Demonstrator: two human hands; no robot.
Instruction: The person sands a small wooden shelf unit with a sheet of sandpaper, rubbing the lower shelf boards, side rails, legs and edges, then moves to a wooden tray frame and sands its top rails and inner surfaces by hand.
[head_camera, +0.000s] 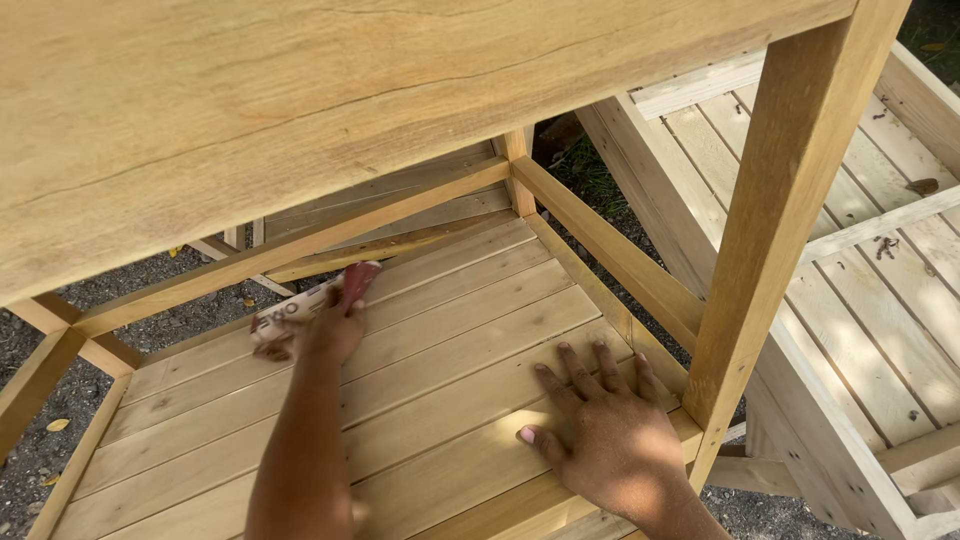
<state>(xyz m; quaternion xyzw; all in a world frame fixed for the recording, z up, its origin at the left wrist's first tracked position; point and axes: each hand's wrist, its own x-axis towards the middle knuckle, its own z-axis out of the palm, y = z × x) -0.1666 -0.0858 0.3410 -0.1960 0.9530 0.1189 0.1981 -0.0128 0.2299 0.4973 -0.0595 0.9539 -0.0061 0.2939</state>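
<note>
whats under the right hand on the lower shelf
The right hand lies flat, fingers spread, on the bare slatted shelf. The boards beneath the palm are covered. The left hand holds sandpaper.

The sheet of sandpaper (315, 300) is a folded, crumpled piece, pale tan on its backing side with dark print, and reddish-brown where its grit face turns up at the end farther from the person. It lies tilted and partly curled on the slatted lower shelf (450, 350) of a light wooden table, close to the shelf's far edge and just in front of the rail there, toward the far left corner. Its near part is hidden under fingers.
</note>
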